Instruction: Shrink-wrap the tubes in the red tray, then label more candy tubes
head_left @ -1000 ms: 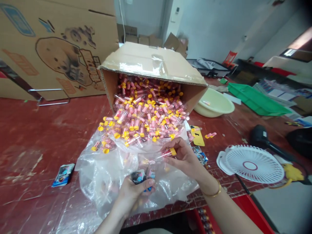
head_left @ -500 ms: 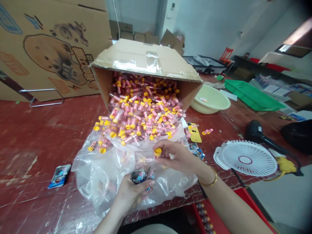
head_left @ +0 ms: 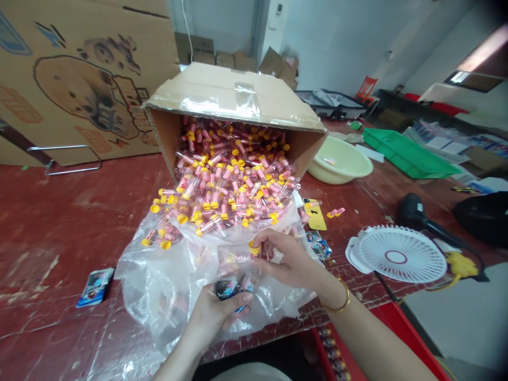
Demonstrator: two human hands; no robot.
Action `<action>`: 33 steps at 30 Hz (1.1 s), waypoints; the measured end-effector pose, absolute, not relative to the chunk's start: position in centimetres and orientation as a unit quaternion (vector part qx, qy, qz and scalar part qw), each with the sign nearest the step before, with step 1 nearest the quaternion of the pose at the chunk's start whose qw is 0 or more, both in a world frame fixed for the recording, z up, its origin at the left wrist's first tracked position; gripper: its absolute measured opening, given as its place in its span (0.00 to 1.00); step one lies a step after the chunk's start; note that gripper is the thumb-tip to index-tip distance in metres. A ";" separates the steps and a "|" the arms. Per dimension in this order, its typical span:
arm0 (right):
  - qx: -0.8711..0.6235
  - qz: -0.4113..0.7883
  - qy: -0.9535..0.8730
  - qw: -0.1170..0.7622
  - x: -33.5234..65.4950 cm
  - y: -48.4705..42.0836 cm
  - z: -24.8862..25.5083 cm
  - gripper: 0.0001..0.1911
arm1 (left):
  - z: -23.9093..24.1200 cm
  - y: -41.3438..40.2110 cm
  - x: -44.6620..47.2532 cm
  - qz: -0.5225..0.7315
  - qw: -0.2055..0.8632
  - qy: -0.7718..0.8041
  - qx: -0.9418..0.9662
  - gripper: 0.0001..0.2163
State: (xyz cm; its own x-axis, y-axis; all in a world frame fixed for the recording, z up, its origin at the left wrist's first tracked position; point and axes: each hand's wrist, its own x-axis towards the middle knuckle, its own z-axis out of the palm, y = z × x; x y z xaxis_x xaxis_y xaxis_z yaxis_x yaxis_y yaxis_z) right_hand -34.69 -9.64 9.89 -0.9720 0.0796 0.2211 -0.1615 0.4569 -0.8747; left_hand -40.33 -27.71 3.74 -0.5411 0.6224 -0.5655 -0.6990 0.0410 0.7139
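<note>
My left hand (head_left: 216, 309) is closed around small printed packets (head_left: 227, 287), blue and dark in colour, thumb on top. Just above and to the right, my right hand (head_left: 281, 259) pinches a small clear tube with a yellow cap (head_left: 254, 247); the fingers hide part of its body. Both hands are over a sheet of clear plastic (head_left: 159, 280). Beyond them a cardboard box (head_left: 234, 98) lies on its side, and many yellow-capped tubes with pink contents (head_left: 234, 185) spill from its mouth onto the plastic.
On the red table (head_left: 39, 222) lie a packet (head_left: 95, 287) at left and a yellow phone (head_left: 316, 216) at right. Further right are a white fan grille (head_left: 397, 256), a black hair dryer (head_left: 415, 211), a pale basin (head_left: 341, 161) and a green tray (head_left: 408, 151). A large carton (head_left: 87, 69) stands back left.
My right hand has tilted the yellow-capped tube slightly, still pinching it. My left hand stays closed on the packets. The whole view has shifted a little.
</note>
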 end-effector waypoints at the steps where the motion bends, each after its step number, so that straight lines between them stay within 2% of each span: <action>1: 0.020 0.529 -0.842 0.108 -34.8 -9.7 9.8 0.07 | 3.8 -27.6 -40.3 0.694 0.476 0.540 -0.033 0.13; 5: -0.040 0.643 -0.760 0.085 -35.2 -10.0 8.0 0.11 | 4.1 -27.4 -40.0 0.702 0.463 0.541 -0.012 0.12; 9: -0.077 0.729 -0.675 0.083 -34.4 -11.6 5.3 0.14 | 4.9 -26.9 -39.7 0.713 0.447 0.539 -0.044 0.19; 10: -0.077 0.744 -0.661 0.065 -34.0 -12.3 4.9 0.18 | 5.1 -26.7 -39.6 0.716 0.451 0.530 -0.058 0.20; 12: -0.082 0.771 -0.631 0.021 -33.0 -13.9 4.2 0.34 | 5.4 -26.2 -39.5 0.717 0.466 0.513 -0.079 0.21; 14: -0.101 0.776 -0.622 0.027 -32.3 -15.3 3.8 0.46 | 5.5 -25.9 -39.4 0.717 0.477 0.502 -0.080 0.20; 19: -0.138 0.730 -0.655 0.136 -32.1 -16.6 2.6 0.36 | 5.3 -26.2 -39.0 0.709 0.490 0.504 -0.052 0.19; 23: -0.103 0.713 -0.667 0.189 -32.2 -16.4 2.1 0.34 | 5.3 -26.6 -38.8 0.700 0.488 0.520 -0.048 0.21; 33: -0.076 0.714 -0.662 0.214 -31.0 -16.0 2.5 0.35 | 5.7 -26.4 -38.3 0.714 0.466 0.522 -0.020 0.20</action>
